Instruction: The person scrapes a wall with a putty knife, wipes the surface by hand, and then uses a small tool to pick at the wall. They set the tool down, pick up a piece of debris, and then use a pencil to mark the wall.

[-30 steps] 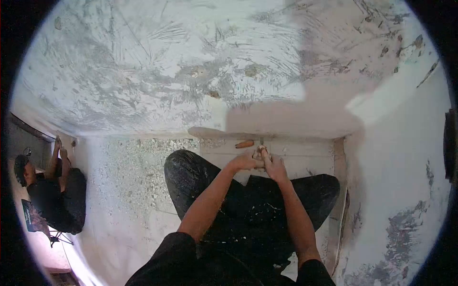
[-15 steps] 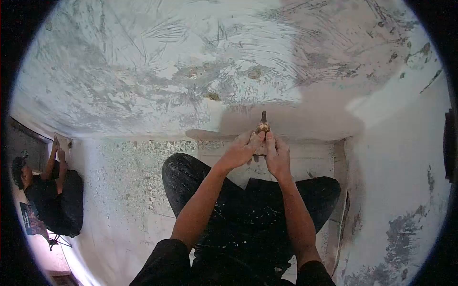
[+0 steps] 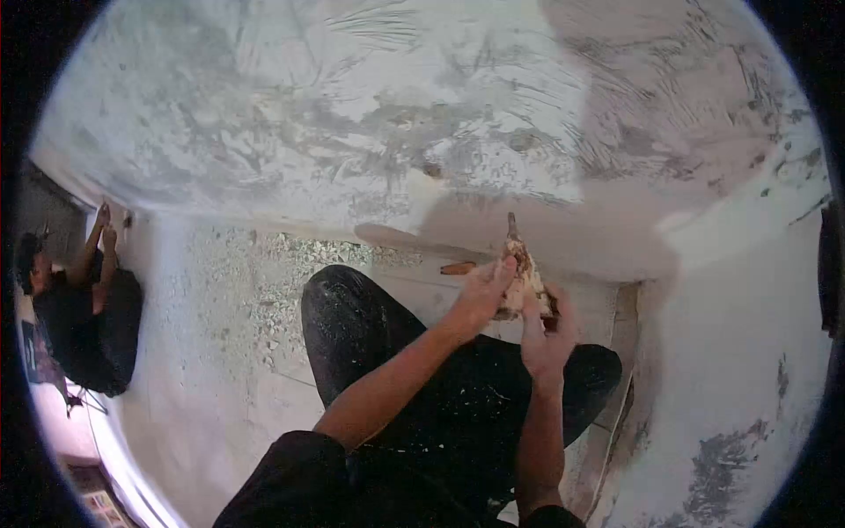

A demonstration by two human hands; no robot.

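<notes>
A putty knife (image 3: 521,275) crusted with pale plaster is between my hands, its narrow end pointing at the wall. My left hand (image 3: 480,299) is closed on its left side, the thumb lying on the crusted face. Around the broad lower end on the right, my right hand (image 3: 549,339) has its fingers curled. A brown, wood-like handle end (image 3: 458,267) sticks out just left of my left hand; whether that hand grips it is hidden. Both hands are above my crossed legs (image 3: 422,352), clad in dark, plaster-spotted trousers.
In front rises a patchy, scraped wall (image 3: 352,123), with another wall (image 3: 731,352) on the right. Plaster flakes (image 3: 290,264) litter the floor left of my knee. At far left another person (image 3: 84,317) sits with raised hands against the wall.
My hands and the putty knife have shifted right and slightly down, and the knife is more tilted. My right hand has slid to its broad end. The brown handle end has come into view.
</notes>
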